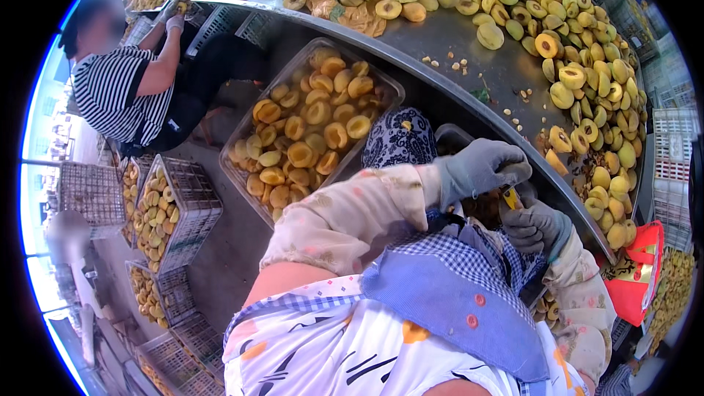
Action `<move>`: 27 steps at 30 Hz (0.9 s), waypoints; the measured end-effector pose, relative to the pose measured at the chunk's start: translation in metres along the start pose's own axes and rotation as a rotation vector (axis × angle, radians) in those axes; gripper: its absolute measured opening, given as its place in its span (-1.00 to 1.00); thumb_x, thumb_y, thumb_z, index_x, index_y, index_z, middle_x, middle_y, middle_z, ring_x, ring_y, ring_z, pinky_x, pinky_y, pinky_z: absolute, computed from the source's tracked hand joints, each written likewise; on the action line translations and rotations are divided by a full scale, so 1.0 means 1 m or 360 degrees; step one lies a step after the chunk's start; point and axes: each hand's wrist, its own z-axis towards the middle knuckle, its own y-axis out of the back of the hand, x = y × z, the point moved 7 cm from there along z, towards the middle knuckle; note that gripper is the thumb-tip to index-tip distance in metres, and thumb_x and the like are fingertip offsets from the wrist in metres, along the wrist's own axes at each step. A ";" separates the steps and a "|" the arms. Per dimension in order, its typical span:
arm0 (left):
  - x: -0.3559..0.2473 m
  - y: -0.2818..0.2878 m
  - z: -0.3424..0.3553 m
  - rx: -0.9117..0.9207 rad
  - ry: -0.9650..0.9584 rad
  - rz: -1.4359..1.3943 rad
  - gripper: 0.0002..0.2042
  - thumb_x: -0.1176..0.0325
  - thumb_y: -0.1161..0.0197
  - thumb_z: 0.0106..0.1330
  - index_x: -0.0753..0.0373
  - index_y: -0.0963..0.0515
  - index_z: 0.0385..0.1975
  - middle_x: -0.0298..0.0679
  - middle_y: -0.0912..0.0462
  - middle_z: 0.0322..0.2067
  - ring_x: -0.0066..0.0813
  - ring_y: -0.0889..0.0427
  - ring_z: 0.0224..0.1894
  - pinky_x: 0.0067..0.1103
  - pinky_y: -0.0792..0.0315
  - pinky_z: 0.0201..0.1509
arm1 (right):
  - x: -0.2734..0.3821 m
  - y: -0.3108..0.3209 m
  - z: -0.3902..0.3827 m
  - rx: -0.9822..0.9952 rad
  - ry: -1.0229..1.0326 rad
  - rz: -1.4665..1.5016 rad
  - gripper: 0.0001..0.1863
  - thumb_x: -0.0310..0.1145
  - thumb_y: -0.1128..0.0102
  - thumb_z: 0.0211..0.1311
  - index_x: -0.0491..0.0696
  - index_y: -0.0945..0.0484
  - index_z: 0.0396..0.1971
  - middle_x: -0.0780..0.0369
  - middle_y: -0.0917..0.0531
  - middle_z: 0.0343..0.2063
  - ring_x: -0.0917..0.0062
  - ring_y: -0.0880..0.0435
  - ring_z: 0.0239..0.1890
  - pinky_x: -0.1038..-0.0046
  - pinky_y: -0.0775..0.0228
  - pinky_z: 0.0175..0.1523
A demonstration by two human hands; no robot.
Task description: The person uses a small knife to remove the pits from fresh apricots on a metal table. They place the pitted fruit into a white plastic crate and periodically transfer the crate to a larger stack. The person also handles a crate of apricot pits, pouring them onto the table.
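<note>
My left hand [480,169], in a grey glove, is closed around something small at the edge of the metal table [455,40]; what it grips is hidden by the fingers. My right hand [535,226], also grey-gloved, is closed on a small tool with a yellow handle [512,198] just below the left hand. Both hands meet over my lap, above a blue checked apron [455,286]. Halved yellow fruit [587,81] lies heaped on the table right above the hands.
A clear plastic tray [246,114] of pitted fruit halves sits left of my hands, below the table. Wire crates [198,205] of fruit stand on the floor at left. A person in a striped shirt [121,95] works at the table's far left. White crates [671,147] stack at right.
</note>
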 end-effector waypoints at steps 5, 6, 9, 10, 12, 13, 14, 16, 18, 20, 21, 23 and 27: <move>-0.007 0.003 0.009 0.0370 0.0070 0.0234 -0.82 0.30 -0.19 0.23 0.24 -0.54 -0.27 -0.19 -0.60 -0.45 -0.45 -0.58 -0.38 -0.57 -0.44 -0.23 | -0.005 0.011 0.004 0.0236 -0.0103 0.0188 -0.74 -0.18 -0.15 0.18 0.08 -0.32 -0.59 0.45 -0.26 -0.82 0.79 -0.18 -0.84 0.75 -0.02 -0.81; -0.008 0.002 0.008 0.0299 -0.0213 0.0249 -0.83 0.31 -0.20 0.21 0.24 -0.54 -0.28 -0.17 -0.60 -0.43 -0.40 -0.58 -0.38 -0.57 -0.44 -0.23 | -0.006 0.013 0.005 0.0245 -0.0112 0.0214 -0.74 -0.18 -0.12 0.19 0.08 -0.32 -0.59 0.44 -0.26 -0.82 0.78 -0.18 -0.84 0.75 -0.02 -0.81; -0.026 0.014 -0.003 -0.0304 -0.0600 0.0453 -0.85 0.34 -0.19 0.20 0.24 -0.54 -0.29 -0.13 -0.59 -0.42 -0.33 -0.58 -0.36 -0.54 -0.44 -0.22 | 0.001 0.008 0.009 0.0317 -0.0096 0.0247 -0.75 -0.20 -0.03 0.21 0.07 -0.31 -0.62 0.43 -0.26 -0.83 0.75 -0.19 -0.85 0.73 -0.02 -0.82; -0.023 0.011 -0.002 -0.0271 -0.0492 0.0315 -0.84 0.38 -0.17 0.20 0.25 -0.54 -0.26 -0.18 -0.61 -0.34 -0.41 -0.59 -0.32 -0.54 -0.45 -0.20 | 0.001 0.007 0.007 0.0344 -0.0077 0.0268 -0.75 -0.20 0.00 0.22 0.07 -0.31 -0.63 0.43 -0.26 -0.83 0.74 -0.20 -0.85 0.72 -0.03 -0.82; 0.000 0.013 0.003 -0.0260 -0.0205 -0.0083 -0.83 0.40 -0.16 0.21 0.27 -0.54 -0.23 -0.22 -0.62 -0.32 -0.48 -0.58 -0.30 -0.57 -0.46 -0.19 | 0.003 0.002 0.008 0.0422 -0.0053 0.0312 -0.74 -0.21 0.06 0.24 0.07 -0.31 -0.64 0.42 -0.26 -0.84 0.72 -0.21 -0.86 0.71 -0.03 -0.82; 0.008 0.002 0.008 -0.0201 -0.0071 -0.0320 -0.82 0.40 -0.15 0.21 0.27 -0.54 -0.21 -0.25 -0.62 -0.31 -0.51 -0.58 -0.29 -0.58 -0.47 -0.18 | 0.001 0.002 0.009 0.0403 -0.0003 0.0359 -0.73 -0.21 0.09 0.24 0.07 -0.31 -0.65 0.42 -0.26 -0.84 0.71 -0.21 -0.86 0.70 -0.03 -0.83; 0.020 0.008 0.006 -0.0528 0.0284 -0.0404 -0.78 0.35 -0.12 0.27 0.30 -0.52 -0.15 -0.28 -0.61 -0.31 -0.57 -0.56 -0.26 -0.63 -0.47 -0.17 | 0.005 0.008 0.016 0.0300 0.0129 0.0408 -0.76 -0.25 0.08 0.23 0.05 -0.32 -0.63 0.39 -0.30 -0.83 0.68 -0.25 -0.86 0.66 -0.04 -0.82; 0.075 0.012 0.000 -0.0869 0.0575 -0.1444 -0.69 0.13 -0.03 0.34 0.27 -0.49 -0.20 -0.21 -0.58 -0.36 -0.44 -0.57 -0.40 -0.59 -0.50 -0.28 | 0.025 0.004 0.032 -0.0337 0.0202 -0.0017 -0.92 -0.37 -0.01 0.16 -0.02 -0.38 -0.49 0.31 -0.42 -0.77 0.58 -0.38 -0.77 0.59 -0.15 -0.73; 0.070 0.002 -0.004 -0.0968 0.0874 -0.1802 -0.64 0.00 -0.04 0.29 0.19 -0.44 -0.19 -0.18 -0.55 -0.35 -0.29 -0.57 -0.39 -0.42 -0.54 -0.37 | 0.051 0.036 0.021 -0.1334 0.1158 -0.2199 -0.71 -0.35 -0.14 0.07 -0.12 -0.36 -0.23 0.01 -0.60 -0.46 0.18 -0.61 -0.34 0.30 -0.44 -0.27; 0.089 0.041 -0.026 -0.1258 0.0952 -0.1668 -0.62 -0.05 -0.03 0.26 0.17 -0.42 -0.21 -0.15 -0.53 -0.34 -0.18 -0.56 -0.32 -0.18 -0.53 -0.27 | 0.046 0.026 0.029 -0.1707 0.0113 -0.2712 -0.61 -0.27 -0.13 0.06 -0.07 -0.34 -0.11 0.02 -0.62 -0.31 0.19 -0.62 -0.23 0.26 -0.43 -0.10; 0.105 0.067 -0.035 -0.1320 0.0721 -0.1878 -0.61 -0.04 -0.04 0.25 0.18 -0.41 -0.20 -0.14 -0.53 -0.31 -0.18 -0.54 -0.25 -0.08 -0.48 -0.15 | 0.041 0.026 0.029 -0.1754 -0.0061 -0.2755 -0.62 -0.26 -0.14 0.06 -0.07 -0.36 -0.12 0.00 -0.61 -0.31 0.17 -0.61 -0.19 0.25 -0.43 -0.09; 0.087 0.121 -0.052 -0.1095 0.0345 -0.1560 -0.65 0.11 -0.07 0.29 0.25 -0.39 -0.11 -0.17 -0.48 -0.18 -0.29 -0.50 -0.10 -0.29 -0.50 -0.04 | 0.025 0.079 0.019 -0.1965 -0.0132 -0.2703 -0.70 -0.29 -0.11 0.06 -0.08 -0.41 -0.21 0.01 -0.62 -0.32 0.14 -0.61 -0.21 0.23 -0.44 -0.14; 0.112 0.261 -0.152 -0.1614 0.0803 0.0406 -0.73 0.33 -0.18 0.20 0.34 -0.48 -0.16 -0.18 -0.53 -0.19 -0.42 -0.51 -0.14 -0.55 -0.43 -0.14 | 0.013 0.109 0.009 -0.1907 -0.0102 -0.2426 -0.68 -0.24 -0.05 0.11 -0.09 -0.45 -0.18 0.01 -0.61 -0.25 0.14 -0.61 -0.20 0.20 -0.42 -0.11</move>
